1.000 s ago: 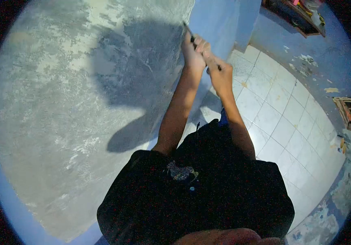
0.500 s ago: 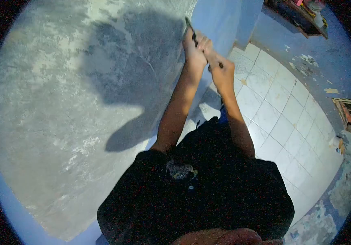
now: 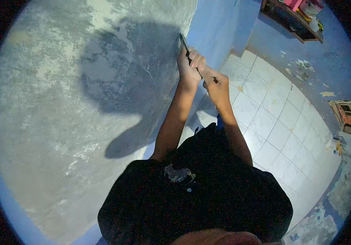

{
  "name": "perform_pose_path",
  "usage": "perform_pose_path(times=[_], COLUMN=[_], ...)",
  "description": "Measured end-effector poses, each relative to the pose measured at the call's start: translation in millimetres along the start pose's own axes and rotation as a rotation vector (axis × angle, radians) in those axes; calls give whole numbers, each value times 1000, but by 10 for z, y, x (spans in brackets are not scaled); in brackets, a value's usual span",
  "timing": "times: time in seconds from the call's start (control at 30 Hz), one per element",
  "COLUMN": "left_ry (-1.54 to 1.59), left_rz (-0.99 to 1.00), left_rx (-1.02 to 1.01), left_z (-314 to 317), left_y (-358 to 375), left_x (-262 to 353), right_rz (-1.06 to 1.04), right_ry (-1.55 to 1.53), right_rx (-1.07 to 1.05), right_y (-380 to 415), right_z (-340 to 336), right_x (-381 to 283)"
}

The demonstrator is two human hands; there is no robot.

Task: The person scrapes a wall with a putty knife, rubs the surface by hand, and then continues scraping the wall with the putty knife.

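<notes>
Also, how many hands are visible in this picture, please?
2: the left hand grips the thin tool nearer its tip, beside the grey wall patch; the right hand holds it farther back.

Up on the blue wall (image 3: 265, 36), a wooden shelf (image 3: 283, 21) bears a pink item (image 3: 293, 3) and a clear container (image 3: 311, 7); brownish stains (image 3: 240, 88) mark the white tiled floor (image 3: 270, 104).
</notes>
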State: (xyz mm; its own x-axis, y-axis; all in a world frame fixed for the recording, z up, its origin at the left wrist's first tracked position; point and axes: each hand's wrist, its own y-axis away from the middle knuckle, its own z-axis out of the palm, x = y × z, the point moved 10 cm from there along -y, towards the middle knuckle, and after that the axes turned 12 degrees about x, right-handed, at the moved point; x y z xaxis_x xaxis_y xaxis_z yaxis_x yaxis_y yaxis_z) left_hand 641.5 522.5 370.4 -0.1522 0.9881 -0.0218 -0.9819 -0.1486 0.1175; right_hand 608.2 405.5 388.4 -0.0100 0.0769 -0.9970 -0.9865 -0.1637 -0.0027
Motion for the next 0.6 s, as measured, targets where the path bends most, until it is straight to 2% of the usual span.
perform_pose_path(times=[0.03,0.13,0.17,0.23,0.3,0.4,0.47,0.53,0.57,0.6], left_ry=[-233,-367,-323,-268,-212,-467,-427,-291,-177,-247], left_rz=[77,254,279,211,138,355,314,287,179,209], left_rx=[24,257,294,190,25,290,277,277,212,239], left_z=[-20,130,143,-9,100,231,178,20,36,44], left_y=[3,-161,-130,3,63,31,-55,56,145,71], left_x=[37,7,-3,0,2,40,9,39,-22,29], right_rz=[-8,70,68,42,-10,-6,43,-50,-103,-101], right_ry=[6,-29,-51,4,-3,-25,25,36,37,36], right_rx=[-12,75,40,-5,-7,29,62,16,-4,9], right_y=[0,-154,-158,9,-33,-18,-150,17,43,-26], right_z=[14,-70,-61,-70,-40,-37,-75,-78,-49,-38], right_x=[8,-106,-110,-42,-78,-47,-84,-37,-92,-111])
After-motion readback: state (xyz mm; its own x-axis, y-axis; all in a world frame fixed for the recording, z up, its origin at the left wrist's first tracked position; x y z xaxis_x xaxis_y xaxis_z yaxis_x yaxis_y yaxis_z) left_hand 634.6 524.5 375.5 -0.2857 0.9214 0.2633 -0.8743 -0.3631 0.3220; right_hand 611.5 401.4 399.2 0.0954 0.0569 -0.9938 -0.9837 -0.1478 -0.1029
